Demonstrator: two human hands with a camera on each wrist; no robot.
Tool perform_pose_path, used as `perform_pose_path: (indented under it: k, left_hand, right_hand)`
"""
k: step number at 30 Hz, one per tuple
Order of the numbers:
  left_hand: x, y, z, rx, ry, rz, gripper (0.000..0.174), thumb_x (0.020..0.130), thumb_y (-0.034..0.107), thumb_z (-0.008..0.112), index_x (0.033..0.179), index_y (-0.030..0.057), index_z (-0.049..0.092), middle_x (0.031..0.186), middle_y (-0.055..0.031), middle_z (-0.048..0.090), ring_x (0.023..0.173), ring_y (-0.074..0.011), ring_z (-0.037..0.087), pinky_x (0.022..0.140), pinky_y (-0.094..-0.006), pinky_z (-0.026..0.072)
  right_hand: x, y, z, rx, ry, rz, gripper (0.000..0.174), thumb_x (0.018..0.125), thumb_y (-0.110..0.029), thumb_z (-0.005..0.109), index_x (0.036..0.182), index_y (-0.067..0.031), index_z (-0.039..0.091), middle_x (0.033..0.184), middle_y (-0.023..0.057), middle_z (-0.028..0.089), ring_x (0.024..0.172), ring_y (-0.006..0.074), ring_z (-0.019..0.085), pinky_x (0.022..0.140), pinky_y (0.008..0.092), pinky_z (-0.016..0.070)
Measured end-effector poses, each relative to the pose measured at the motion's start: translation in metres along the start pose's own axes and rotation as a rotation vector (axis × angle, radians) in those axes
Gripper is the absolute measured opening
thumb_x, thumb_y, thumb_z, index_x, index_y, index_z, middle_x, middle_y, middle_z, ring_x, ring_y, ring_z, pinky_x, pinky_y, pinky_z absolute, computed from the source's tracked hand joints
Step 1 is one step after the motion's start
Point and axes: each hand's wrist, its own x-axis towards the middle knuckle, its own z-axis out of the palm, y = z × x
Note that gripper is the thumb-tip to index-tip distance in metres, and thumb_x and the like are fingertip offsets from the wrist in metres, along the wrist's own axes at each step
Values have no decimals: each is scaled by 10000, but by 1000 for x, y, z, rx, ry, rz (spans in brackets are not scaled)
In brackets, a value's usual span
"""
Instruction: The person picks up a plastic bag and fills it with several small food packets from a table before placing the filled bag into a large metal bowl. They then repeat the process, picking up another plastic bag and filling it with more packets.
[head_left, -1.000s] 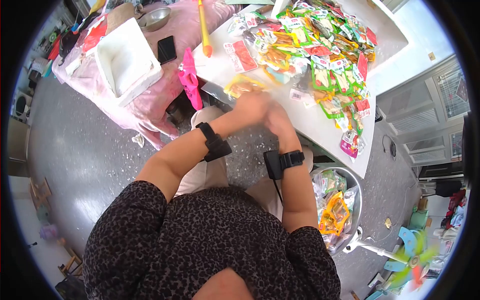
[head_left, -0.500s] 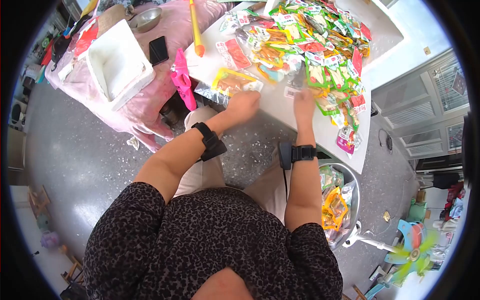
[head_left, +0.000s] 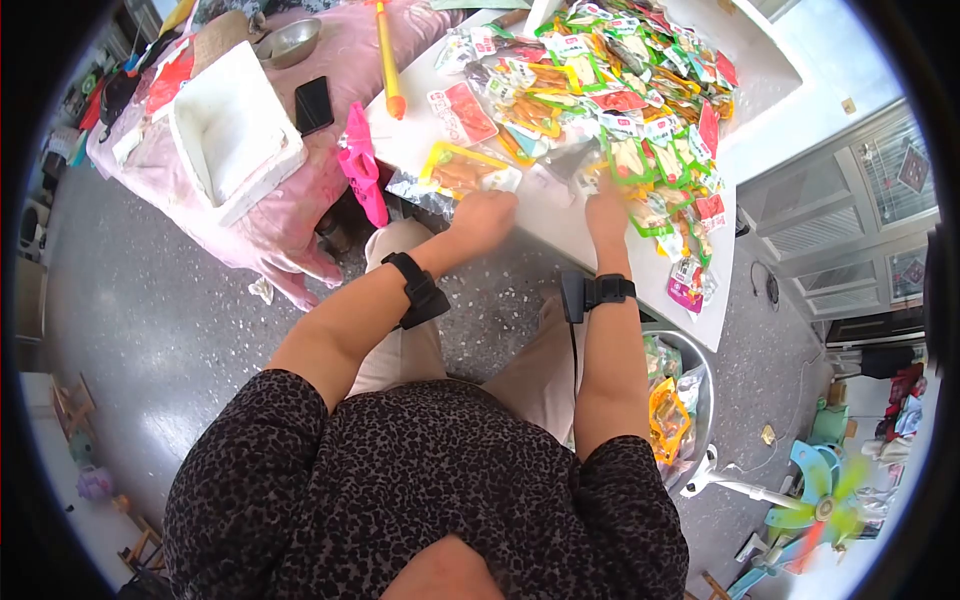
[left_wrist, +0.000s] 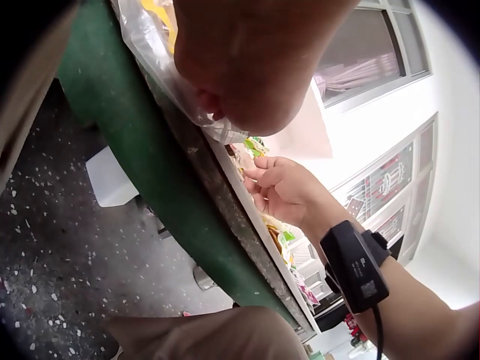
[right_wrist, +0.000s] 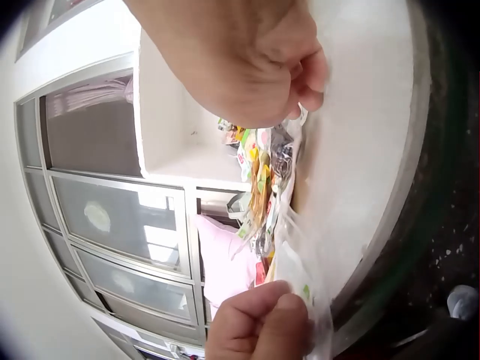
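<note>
My left hand (head_left: 485, 220) pinches the edge of a clear plastic bag (right_wrist: 319, 300) at the table's near edge. A yellow-bordered food packet (head_left: 462, 172) shows in that bag, beyond my knuckles. At the near side of the pile of food packets (head_left: 635, 85), my right hand (head_left: 607, 215) has its fingers curled, pinching a small clear packet (head_left: 590, 175) at the fingertips. The right wrist view shows a whitish bit of it under the curled fingers (right_wrist: 311, 79). A pale label (head_left: 548, 185) lies on the table between the hands.
The white table (head_left: 545, 215) carries a red-and-white packet (head_left: 463, 112) and a yellow stick (head_left: 388, 70). A pink plastic bag (head_left: 362, 165) hangs at its left corner. A foam box (head_left: 240, 135) and phone (head_left: 314, 105) lie on pink cloth. A metal basin (head_left: 705, 400) of packets stands right.
Both hands were together over the table, then parted, the right one moving right to the pile. Since half a second ago, the pale label has shifted left; the left hand has barely moved.
</note>
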Motion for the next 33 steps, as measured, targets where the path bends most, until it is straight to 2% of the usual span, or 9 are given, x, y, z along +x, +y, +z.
perform_pose_path:
  k: [7,10,13,19,22,25,28,31,33]
  left_hand:
    - [0,0,2,8,15,-11,103,690,114,486,775,66,519,714,-129,551,661,-319,532,595,-405,422]
    - [1,1,0,9,-7,-22,104,690,114,484,774,67,520,715,-131,552,663,-318,532,596,-404,422]
    - [2,4,-3,16,-32,-48,106,691,118,480,777,70,521,721,-133,555,666,-319,532,596,-405,422]
    - [0,2,1,1,-8,-49,85,697,122,470,756,71,506,696,-132,542,654,-323,526,583,-409,417]
    - [0,3,-1,23,-17,-41,76,702,124,466,746,69,496,681,-130,535,649,-324,524,578,-413,414]
    - [0,3,0,21,-37,-57,94,702,129,469,768,71,502,695,-137,540,660,-325,527,582,-416,415]
    - [0,3,1,-25,-16,-71,118,700,134,472,793,69,507,713,-145,545,671,-329,528,590,-419,416]
    - [1,4,-2,-41,-44,-81,137,699,134,472,813,67,510,730,-148,548,679,-334,528,603,-421,416]
    - [1,5,-4,-41,-45,-88,135,699,132,472,811,66,508,730,-150,546,685,-335,526,609,-421,415]
  right_hand:
    - [-10,-16,-14,-332,24,97,240,686,-237,559,823,-41,535,907,121,547,856,284,522,671,408,429]
    - [-9,-12,-12,-387,-96,58,187,697,-205,531,790,-43,542,870,107,553,811,273,527,662,404,431]
    - [-12,2,0,-511,-150,-110,149,700,-170,491,771,-48,540,837,93,554,791,257,523,661,401,427]
    - [-53,-6,-32,-423,-159,-171,94,694,-121,463,728,-53,518,814,93,541,826,252,504,646,404,413]
    - [-95,4,-37,-184,59,-346,93,695,-96,460,760,-50,510,867,108,528,858,261,501,666,404,410]
    - [-123,8,-46,-112,135,-386,151,696,-74,484,835,-17,501,927,154,506,896,298,484,712,410,402]
    - [-141,4,-48,17,258,-196,265,698,-74,515,941,24,481,942,191,495,916,324,469,751,409,393]
    - [-150,-20,-62,548,261,396,366,695,-83,543,1020,50,439,956,209,479,922,346,458,761,393,393]
    - [-156,-23,-52,533,271,397,430,685,-112,566,1061,36,418,1012,199,453,973,333,432,785,403,373]
